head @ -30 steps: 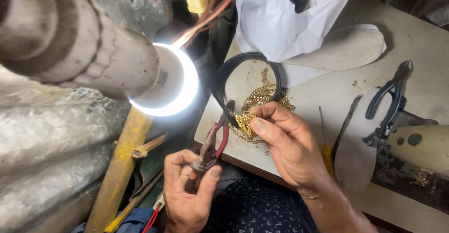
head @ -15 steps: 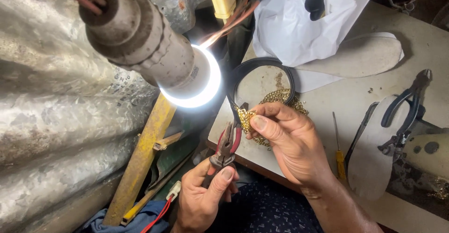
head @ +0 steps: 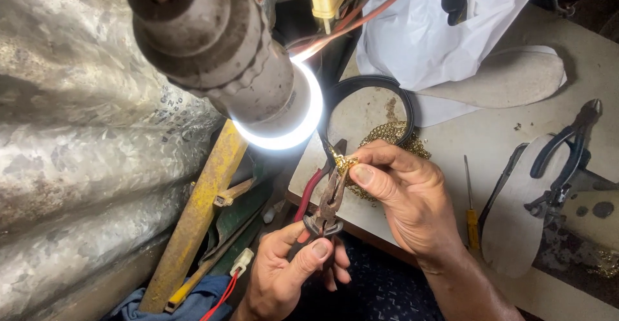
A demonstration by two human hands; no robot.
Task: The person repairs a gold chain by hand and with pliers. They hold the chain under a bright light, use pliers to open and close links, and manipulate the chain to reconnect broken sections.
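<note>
Pliers with red handles run lengthwise from the left hand, fingers wrapped round the grips, up to the gold chain mesh at the table edge, which the right hand pinches between thumb and fingers.

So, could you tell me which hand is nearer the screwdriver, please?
Right. The right hand pinches the gold chain just beside the screwdriver; the left hand holds pliers farther off.

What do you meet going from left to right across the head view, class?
Corrugated grey metal sheet → yellow wooden bar → lit ring lamp → red-handled pliers in the left hand → right hand on gold chain mesh → yellow-handled screwdriver → black-handled pliers.
</note>
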